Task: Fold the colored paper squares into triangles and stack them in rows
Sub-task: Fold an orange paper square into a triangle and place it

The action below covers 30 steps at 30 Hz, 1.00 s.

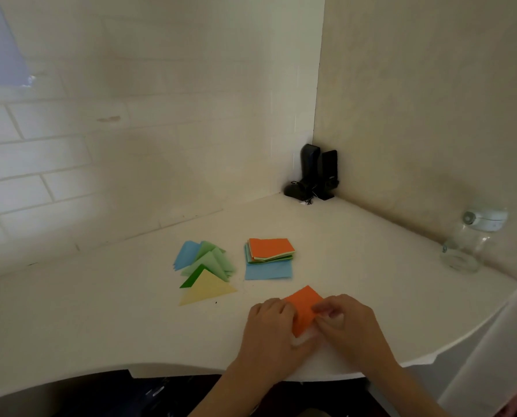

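Lying near the table's (70,311) front edge, an orange paper square (304,308) sits with one corner pointing away from the person. Left hand (270,322) rests on its left side, fingers curled; right hand (345,322) pinches its right edge. Further back, a stack of unfolded squares (270,251), orange on top, sits on a blue sheet (268,271). Left of the stack: folded triangles (206,266), overlapping, yellow nearest. Two black speakers (318,173) occupy the table's far corner.
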Tool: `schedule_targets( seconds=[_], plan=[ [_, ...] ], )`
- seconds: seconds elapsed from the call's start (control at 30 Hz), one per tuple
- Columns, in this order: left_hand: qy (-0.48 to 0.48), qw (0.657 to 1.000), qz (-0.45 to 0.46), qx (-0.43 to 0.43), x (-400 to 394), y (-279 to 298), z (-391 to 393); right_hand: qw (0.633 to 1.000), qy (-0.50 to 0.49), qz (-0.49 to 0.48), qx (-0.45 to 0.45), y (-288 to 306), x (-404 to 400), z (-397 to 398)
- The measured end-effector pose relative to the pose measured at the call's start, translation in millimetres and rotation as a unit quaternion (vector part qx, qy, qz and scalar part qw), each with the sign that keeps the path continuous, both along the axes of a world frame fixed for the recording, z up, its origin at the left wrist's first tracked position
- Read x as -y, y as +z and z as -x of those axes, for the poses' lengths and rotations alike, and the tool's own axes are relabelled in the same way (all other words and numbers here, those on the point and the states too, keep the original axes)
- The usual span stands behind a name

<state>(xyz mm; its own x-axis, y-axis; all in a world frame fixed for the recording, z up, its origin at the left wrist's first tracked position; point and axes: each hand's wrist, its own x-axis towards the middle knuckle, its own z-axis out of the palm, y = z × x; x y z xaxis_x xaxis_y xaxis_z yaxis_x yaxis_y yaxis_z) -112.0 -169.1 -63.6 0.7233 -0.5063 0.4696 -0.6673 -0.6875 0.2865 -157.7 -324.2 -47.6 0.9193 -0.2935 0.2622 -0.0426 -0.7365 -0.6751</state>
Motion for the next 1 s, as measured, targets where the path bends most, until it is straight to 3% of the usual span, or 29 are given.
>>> schedule_targets(
  seconds=[0.2,0.4,0.7,1.0],
  plan=[
    [-0.001,1.000,-0.012,0.008,-8.3,-3.7,-7.5,0.998,0.032,0.048,0.027,-1.7,-4.6,-3.2],
    [0.032,0.999,0.003,0.000,-31.2,-4.2,-26.6,0.986,0.032,0.142,-0.075,-1.2,3.2,-15.5],
    [0.105,0.990,0.046,-0.084,-38.8,-0.4,-37.9,0.992,-0.011,0.083,-0.093,-5.8,-2.2,-22.8],
    [0.185,0.983,0.012,-0.013,-15.6,-10.1,-38.9,0.984,-0.093,0.130,-0.076,-11.1,-14.2,-31.6]
  ],
)
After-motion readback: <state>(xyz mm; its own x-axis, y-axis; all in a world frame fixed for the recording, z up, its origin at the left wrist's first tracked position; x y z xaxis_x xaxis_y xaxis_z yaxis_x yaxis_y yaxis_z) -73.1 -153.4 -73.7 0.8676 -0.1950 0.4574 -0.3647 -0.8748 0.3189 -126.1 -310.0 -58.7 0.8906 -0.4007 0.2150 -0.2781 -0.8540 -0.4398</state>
